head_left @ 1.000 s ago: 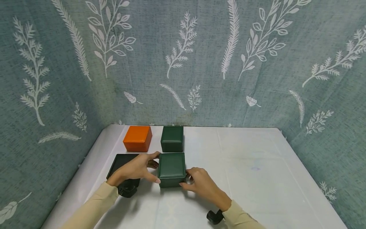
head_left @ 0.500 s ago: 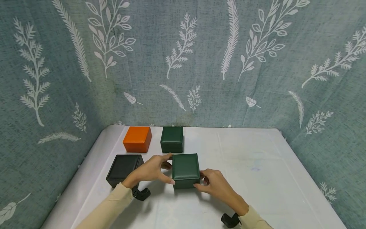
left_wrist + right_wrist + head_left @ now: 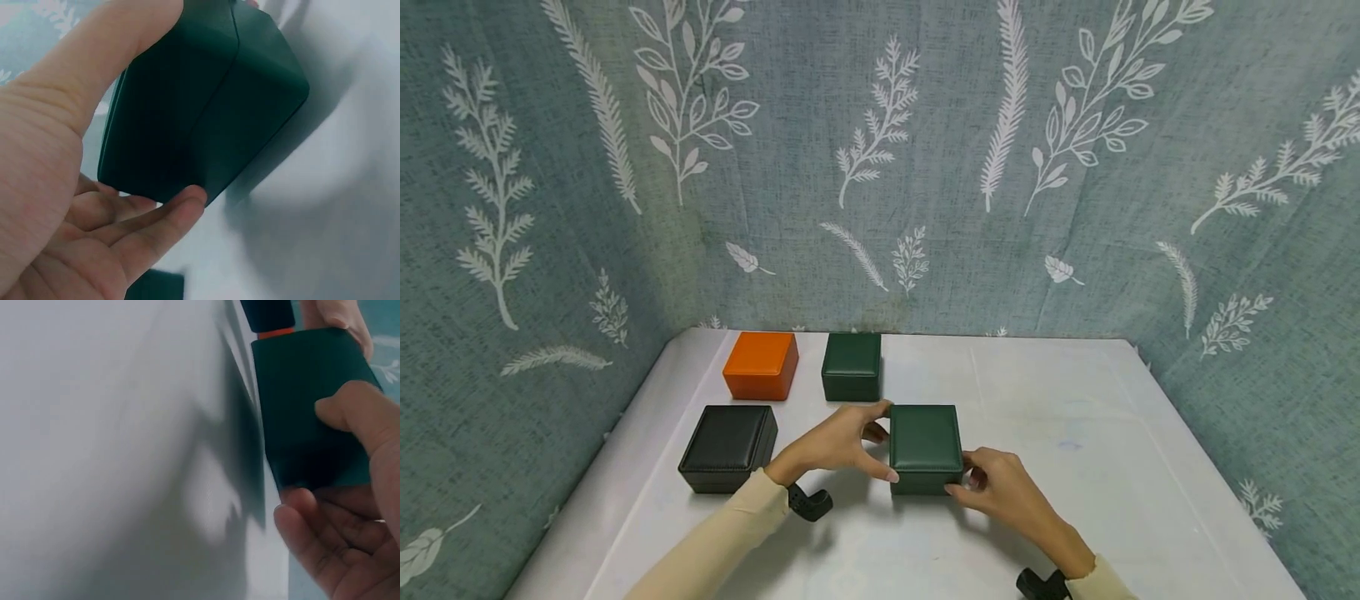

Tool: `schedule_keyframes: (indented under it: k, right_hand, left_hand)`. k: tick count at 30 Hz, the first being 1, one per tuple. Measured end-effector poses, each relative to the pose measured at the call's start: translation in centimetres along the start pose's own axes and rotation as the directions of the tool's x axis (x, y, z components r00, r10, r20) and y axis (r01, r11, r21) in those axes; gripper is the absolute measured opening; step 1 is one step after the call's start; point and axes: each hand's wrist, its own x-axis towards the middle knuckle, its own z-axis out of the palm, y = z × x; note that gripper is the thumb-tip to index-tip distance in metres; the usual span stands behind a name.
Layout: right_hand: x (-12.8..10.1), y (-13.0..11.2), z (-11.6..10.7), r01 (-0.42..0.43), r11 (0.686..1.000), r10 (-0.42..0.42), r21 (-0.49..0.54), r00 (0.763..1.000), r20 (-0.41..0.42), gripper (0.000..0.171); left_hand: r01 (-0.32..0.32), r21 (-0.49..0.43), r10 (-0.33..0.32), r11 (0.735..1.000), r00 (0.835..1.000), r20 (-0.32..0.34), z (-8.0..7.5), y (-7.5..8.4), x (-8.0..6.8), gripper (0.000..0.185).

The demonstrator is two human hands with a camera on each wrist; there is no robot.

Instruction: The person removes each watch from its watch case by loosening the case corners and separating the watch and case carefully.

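One box (image 3: pixel 925 446) sits near the middle of the table (image 3: pixel 1075 467), between two hands. Another box (image 3: pixel 728 446) lies at its 9 o'clock. Two more boxes (image 3: pixel 852 365) (image 3: pixel 762 364) sit at its 11 o'clock.

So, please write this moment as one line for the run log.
left hand: grips near green box | right hand: grips same box | box: on white table | behind: orange box, far green box | left: black box
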Motion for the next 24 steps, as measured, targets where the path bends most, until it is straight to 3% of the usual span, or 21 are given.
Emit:
schedule_keyframes:
  k: [8, 15, 24]
  right_hand:
    - [-1.8, 1.4, -1.0, 0.039, 0.999, -0.038, 0.012, 0.997, -0.073, 0.026]
    - [-3.3, 2.3, -1.7, 0.016, 0.999, -0.013, 0.028, 0.995, -0.095, 0.025]
    - [-4.7, 2.4, -2.3, 0.006, 0.999, -0.003, 0.036, 0.997, -0.079, 0.026]
  left_hand:
    - [-0.033, 0.057, 0.032, 0.998, 0.999, 0.01, 1.6, 0.7, 1.6, 0.1]
    - [-0.085, 0.131, 0.081, 0.988, 0.996, 0.033, 2.8, 1.0, 3.3, 0.095]
    - [-0.096, 0.109, 0.09, 0.989, 0.994, 0.053, 4.1, 0.8, 3.7, 0.096]
